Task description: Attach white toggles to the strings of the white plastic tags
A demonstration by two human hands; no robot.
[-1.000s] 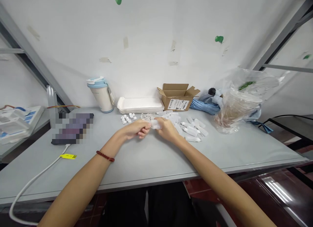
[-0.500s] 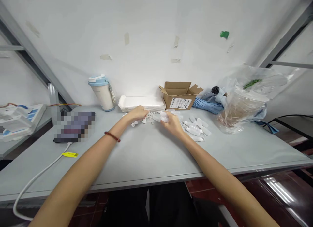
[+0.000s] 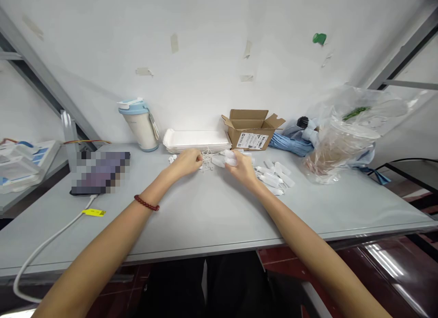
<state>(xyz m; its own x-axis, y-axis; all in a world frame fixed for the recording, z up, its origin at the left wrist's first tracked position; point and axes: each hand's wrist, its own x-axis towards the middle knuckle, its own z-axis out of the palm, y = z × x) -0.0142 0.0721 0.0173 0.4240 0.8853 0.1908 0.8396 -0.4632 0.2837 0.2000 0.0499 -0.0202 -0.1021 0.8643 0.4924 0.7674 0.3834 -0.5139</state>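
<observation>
My left hand [image 3: 186,161] is curled with its fingertips pinched on a small white plastic piece from the loose white bits [image 3: 206,162] at the far middle of the grey table [image 3: 205,217]. My right hand [image 3: 241,168] is closed around a small translucent plastic bottle [image 3: 222,159], held just right of the left hand. Several more small translucent bottles [image 3: 273,174] lie on the table to the right of my right hand. A few small white caps [image 3: 172,159] lie left of my left hand.
Along the wall stand a blue-lidded cup [image 3: 139,125], a stack of white trays [image 3: 196,141], an open cardboard box [image 3: 251,128], blue cloth [image 3: 290,142] and a crumpled clear plastic bag [image 3: 342,135]. A blurred dark device [image 3: 99,172] with a white cable [image 3: 51,242] lies at left.
Both hands moved away from me toward the wall, from mid-table to the pile of white pieces. The left hand reached into the pile; the right kept the bottle.
</observation>
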